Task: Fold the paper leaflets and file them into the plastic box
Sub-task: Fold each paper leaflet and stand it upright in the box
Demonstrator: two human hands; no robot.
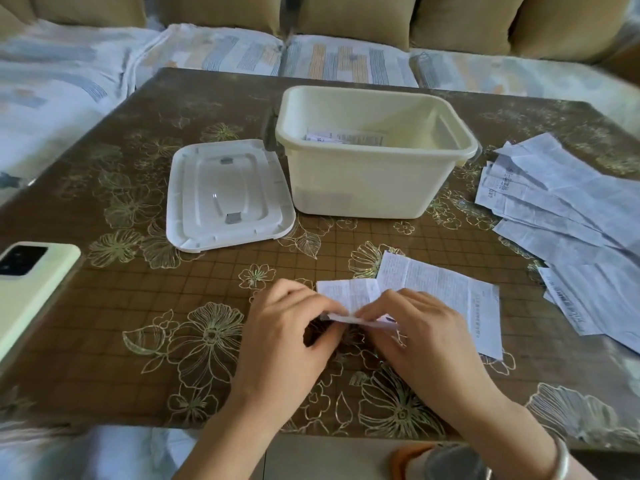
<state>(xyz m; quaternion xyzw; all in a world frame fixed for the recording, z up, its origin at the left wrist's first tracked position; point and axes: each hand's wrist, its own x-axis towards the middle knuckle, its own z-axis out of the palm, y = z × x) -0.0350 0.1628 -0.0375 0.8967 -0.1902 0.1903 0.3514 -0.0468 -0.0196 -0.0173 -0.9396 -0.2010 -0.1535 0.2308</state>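
Leaflet (349, 296): pinched by left hand (291, 327) and right hand (415, 327), creasing; plastic box (363, 181) open beyond for filing.

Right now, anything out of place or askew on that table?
Nothing damaged or spilled. The lid lies off the box, skewed beside it; the unfolded leaflets sit in a loose, fanned pile at the right.

Cream box (356, 188), white lid (228, 195), brown gold-floral tablecloth (138, 306), pale-green phone (31, 289).
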